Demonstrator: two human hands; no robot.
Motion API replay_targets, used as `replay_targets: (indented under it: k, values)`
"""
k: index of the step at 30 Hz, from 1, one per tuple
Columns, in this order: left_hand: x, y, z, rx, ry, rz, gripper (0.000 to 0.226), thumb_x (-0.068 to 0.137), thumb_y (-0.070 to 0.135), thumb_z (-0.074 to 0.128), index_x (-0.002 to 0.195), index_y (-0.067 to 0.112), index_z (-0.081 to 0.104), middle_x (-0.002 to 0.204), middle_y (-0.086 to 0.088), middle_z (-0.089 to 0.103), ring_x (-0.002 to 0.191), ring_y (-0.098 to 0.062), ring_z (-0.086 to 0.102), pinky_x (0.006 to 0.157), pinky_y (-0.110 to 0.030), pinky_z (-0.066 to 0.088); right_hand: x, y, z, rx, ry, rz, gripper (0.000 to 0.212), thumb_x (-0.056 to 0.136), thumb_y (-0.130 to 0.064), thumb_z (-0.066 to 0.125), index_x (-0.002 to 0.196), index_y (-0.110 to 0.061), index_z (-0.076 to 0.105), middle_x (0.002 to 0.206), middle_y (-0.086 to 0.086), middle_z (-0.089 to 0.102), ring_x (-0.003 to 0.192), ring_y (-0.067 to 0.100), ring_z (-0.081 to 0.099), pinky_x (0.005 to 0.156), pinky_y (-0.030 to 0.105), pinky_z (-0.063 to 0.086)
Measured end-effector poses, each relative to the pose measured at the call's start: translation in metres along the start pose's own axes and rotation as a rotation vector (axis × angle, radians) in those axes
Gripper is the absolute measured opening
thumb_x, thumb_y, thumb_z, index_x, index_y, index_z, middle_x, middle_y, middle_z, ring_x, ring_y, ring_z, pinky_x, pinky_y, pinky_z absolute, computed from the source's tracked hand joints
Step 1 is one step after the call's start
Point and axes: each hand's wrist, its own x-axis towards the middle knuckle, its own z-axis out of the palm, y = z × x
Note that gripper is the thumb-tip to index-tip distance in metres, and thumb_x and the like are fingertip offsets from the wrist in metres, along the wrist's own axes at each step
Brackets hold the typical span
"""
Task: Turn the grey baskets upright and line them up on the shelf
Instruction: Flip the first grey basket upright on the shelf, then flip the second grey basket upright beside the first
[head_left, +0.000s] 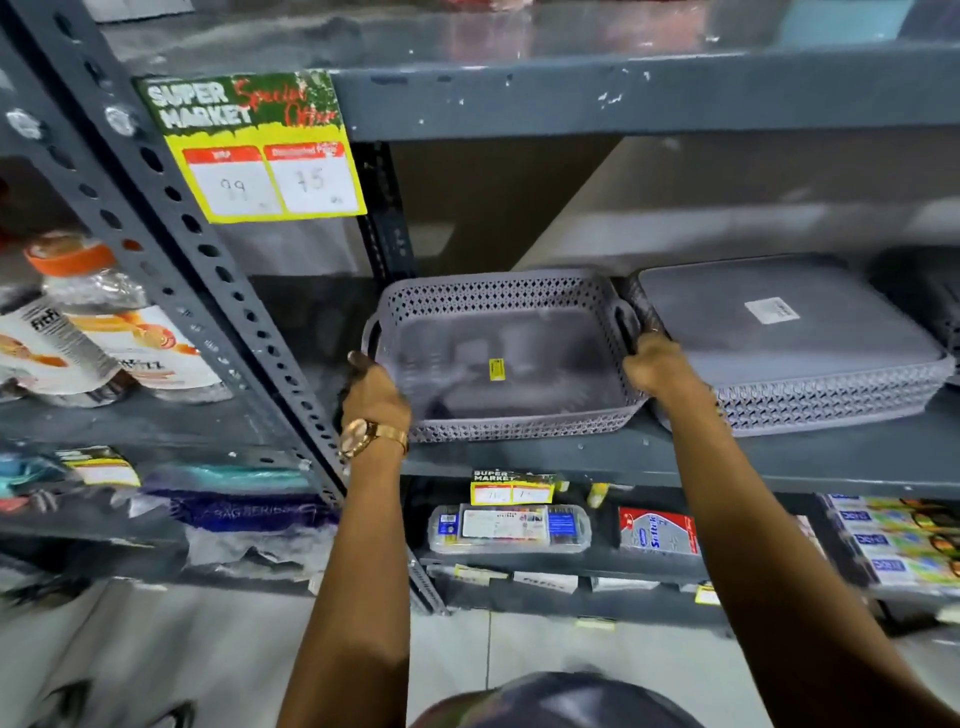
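An upright grey perforated basket (498, 364) with a small yellow sticker inside sits at the left end of the dark shelf (571, 457). My left hand (374, 395), with a gold watch on the wrist, grips its left rim by the handle. My right hand (657, 364) grips its right handle. Just to the right lies a stack of grey baskets (789, 353) turned upside down, with a white label on the flat bottom. That stack touches the upright basket's right side.
A perforated steel upright (244, 312) stands left of the basket, with a yellow price sign (265, 171) above. More dark baskets (930, 301) lie at the far right. Packaged goods fill the left shelves (104, 332) and the lower shelf (509, 527).
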Motion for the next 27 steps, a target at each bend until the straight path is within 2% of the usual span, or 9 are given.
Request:
replay_targets:
  k: [3, 6, 8, 10, 12, 14, 17, 21, 27]
  values:
    - [0.003, 0.015, 0.008, 0.134, 0.112, 0.05, 0.091, 0.081, 0.011, 0.068, 0.149, -0.003, 0.009, 0.147, -0.034, 0.031, 0.136, -0.048, 0.031, 0.112, -0.054, 0.03, -0.001, 0.002, -0.01, 0.072, -0.03, -0.003, 0.039, 0.091, -0.01, 0.047, 0.127, 0.002, 0.05, 0.132, 0.027, 0.052, 0.117, 0.042, 0.054, 0.099, 0.041, 0.045]
    - [-0.003, 0.055, 0.015, 0.166, 0.179, 0.183, 0.086, 0.081, 0.014, 0.065, 0.149, -0.001, 0.014, 0.153, -0.032, 0.021, 0.145, -0.045, 0.015, 0.12, -0.051, 0.014, 0.002, 0.01, -0.031, 0.2, -0.022, -0.055, 0.027, 0.089, -0.022, 0.057, 0.106, 0.0, 0.061, 0.12, 0.025, 0.062, 0.109, 0.039, 0.061, 0.096, 0.042, 0.05]
    - [-0.012, 0.087, 0.025, 0.07, 0.149, 0.299, 0.074, 0.081, 0.009, 0.056, 0.148, 0.002, 0.024, 0.149, -0.029, 0.031, 0.141, -0.044, 0.024, 0.118, -0.049, 0.02, 0.005, 0.019, -0.046, 0.422, -0.084, -0.062, 0.025, 0.09, -0.02, 0.06, 0.098, 0.004, 0.062, 0.097, 0.023, 0.066, 0.092, 0.037, 0.066, 0.087, 0.044, 0.056]
    - [-0.023, 0.128, 0.043, -0.04, 0.145, 0.435, 0.062, 0.081, 0.009, 0.047, 0.142, 0.003, 0.039, 0.136, -0.028, 0.048, 0.127, -0.044, 0.041, 0.108, -0.048, 0.034, 0.009, 0.033, -0.074, 0.632, -0.138, -0.064, 0.012, 0.091, -0.013, 0.059, 0.093, -0.001, 0.06, 0.077, 0.015, 0.059, 0.069, 0.026, 0.061, 0.065, 0.034, 0.06]
    - [-0.04, 0.164, 0.059, -0.127, 0.138, 0.554, 0.049, 0.082, 0.009, 0.045, 0.13, 0.002, 0.054, 0.123, -0.026, 0.06, 0.115, -0.043, 0.052, 0.099, -0.045, 0.04, 0.017, 0.051, -0.099, 0.669, -0.052, -0.101, 0.011, 0.09, -0.009, 0.06, 0.079, -0.01, 0.059, 0.076, 0.015, 0.058, 0.061, 0.021, 0.054, 0.05, 0.028, 0.055]
    - [-0.064, 0.203, 0.075, -0.193, 0.046, 0.582, 0.035, 0.086, 0.006, 0.051, 0.119, 0.003, 0.062, 0.117, -0.024, 0.064, 0.111, -0.04, 0.055, 0.095, -0.042, 0.042, 0.036, 0.079, -0.127, 0.539, 0.117, -0.144, 0.012, 0.087, -0.013, 0.062, 0.075, -0.014, 0.064, 0.087, 0.018, 0.063, 0.075, 0.026, 0.06, 0.066, 0.033, 0.056]
    - [-0.1, 0.251, 0.112, -0.167, -0.098, 0.542, 0.026, 0.091, 0.017, 0.053, 0.108, 0.001, 0.065, 0.115, -0.023, 0.065, 0.11, -0.039, 0.057, 0.091, -0.042, 0.047, 0.064, 0.13, -0.171, 0.317, 0.284, -0.145, 0.022, 0.085, -0.016, 0.062, 0.091, 0.004, 0.069, 0.1, 0.022, 0.069, 0.099, 0.028, 0.064, 0.081, 0.035, 0.051]
    - [-0.111, 0.273, 0.157, 0.052, 0.074, 0.468, 0.045, 0.085, 0.024, 0.056, 0.12, -0.003, 0.056, 0.143, -0.027, 0.044, 0.121, -0.044, 0.05, 0.098, -0.046, 0.043, 0.097, 0.189, -0.196, 0.215, 0.184, -0.081, 0.048, 0.08, -0.033, 0.066, 0.119, -0.006, 0.064, 0.126, 0.014, 0.064, 0.115, 0.036, 0.059, 0.094, 0.045, 0.049]
    - [-0.103, 0.283, 0.18, 0.007, 0.046, 0.233, 0.053, 0.089, 0.039, 0.05, 0.124, -0.001, 0.05, 0.129, -0.031, 0.053, 0.115, -0.047, 0.053, 0.095, -0.049, 0.048, 0.114, 0.224, -0.204, 0.335, -0.027, -0.026, 0.062, 0.08, -0.026, 0.074, 0.127, 0.006, 0.05, 0.129, 0.016, 0.057, 0.117, 0.036, 0.055, 0.094, 0.041, 0.045]
